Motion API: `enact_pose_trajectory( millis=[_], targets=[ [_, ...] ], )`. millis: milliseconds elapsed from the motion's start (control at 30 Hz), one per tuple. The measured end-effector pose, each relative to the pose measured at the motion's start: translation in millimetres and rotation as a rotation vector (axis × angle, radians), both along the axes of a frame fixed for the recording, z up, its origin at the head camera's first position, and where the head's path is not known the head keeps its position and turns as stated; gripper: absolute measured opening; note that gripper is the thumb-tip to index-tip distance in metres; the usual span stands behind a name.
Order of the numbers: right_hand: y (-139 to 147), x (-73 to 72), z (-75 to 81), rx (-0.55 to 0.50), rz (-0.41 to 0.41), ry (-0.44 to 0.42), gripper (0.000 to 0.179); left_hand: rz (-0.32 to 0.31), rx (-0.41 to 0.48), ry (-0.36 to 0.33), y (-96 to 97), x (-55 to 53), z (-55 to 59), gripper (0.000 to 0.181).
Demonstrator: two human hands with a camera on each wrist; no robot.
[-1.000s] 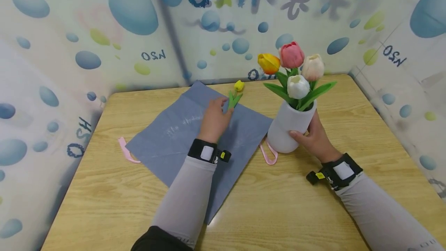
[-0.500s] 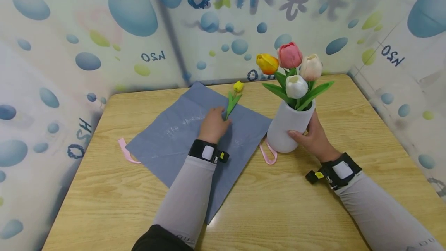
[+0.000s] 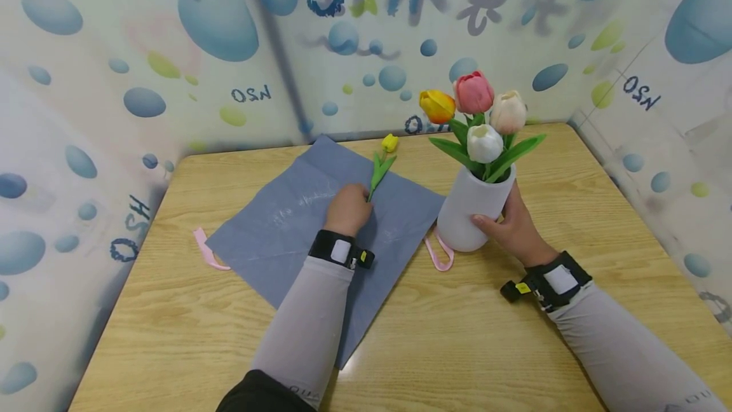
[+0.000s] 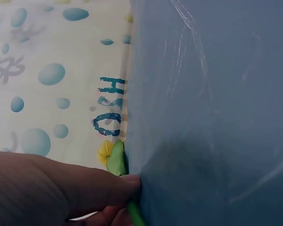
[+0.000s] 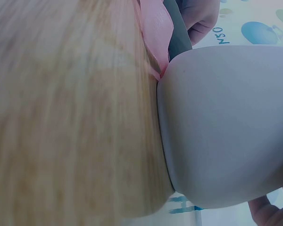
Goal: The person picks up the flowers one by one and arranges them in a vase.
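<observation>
A single yellow tulip (image 3: 380,171) lies on a grey-blue wrapping sheet (image 3: 286,227), its bloom pointing to the far edge. My left hand (image 3: 347,210) pinches it low on the stem; the left wrist view shows thumb and finger at the green stem (image 4: 136,214). To the right, my right hand (image 3: 519,227) grips a white vase (image 3: 470,212), thumb in front and fingers partly hidden behind. The vase leans slightly and holds a pink tulip (image 3: 473,93), an orange-yellow tulip (image 3: 437,107), a pale pink tulip (image 3: 508,112) and a white tulip (image 3: 485,144).
Pink ribbon shows at two places: a strip (image 3: 207,250) past the sheet's left corner and a loop (image 3: 439,254) beside the vase's base. Under everything is a wooden table (image 3: 457,329), with a patterned wall (image 3: 217,107) behind its far edge.
My left hand has slid down the tulip toward me, from near the leaves to the lower stem, so more stem shows. My right hand and the vase stay nearly where they were.
</observation>
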State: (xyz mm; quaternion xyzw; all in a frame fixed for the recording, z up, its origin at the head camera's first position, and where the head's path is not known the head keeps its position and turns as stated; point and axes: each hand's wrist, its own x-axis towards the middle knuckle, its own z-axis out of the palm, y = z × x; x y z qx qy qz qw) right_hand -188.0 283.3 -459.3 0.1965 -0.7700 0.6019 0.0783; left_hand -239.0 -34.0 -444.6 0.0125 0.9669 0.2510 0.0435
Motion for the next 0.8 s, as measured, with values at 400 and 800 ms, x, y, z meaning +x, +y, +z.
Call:
enact_pose_trajectory(
  millis=[400, 800],
  targets=[
    [-0.6, -0.4, 0.8, -0.005, 0.005, 0.007, 0.083, 0.011, -0.002, -0.023, 0.8, 0.0, -1.2, 0.025],
    [-0.9, 0.5, 1.7, -0.008, 0.008, 0.007, 0.083, 0.013, 0.012, -0.036, 0.9, 0.1, -1.2, 0.027]
  ],
)
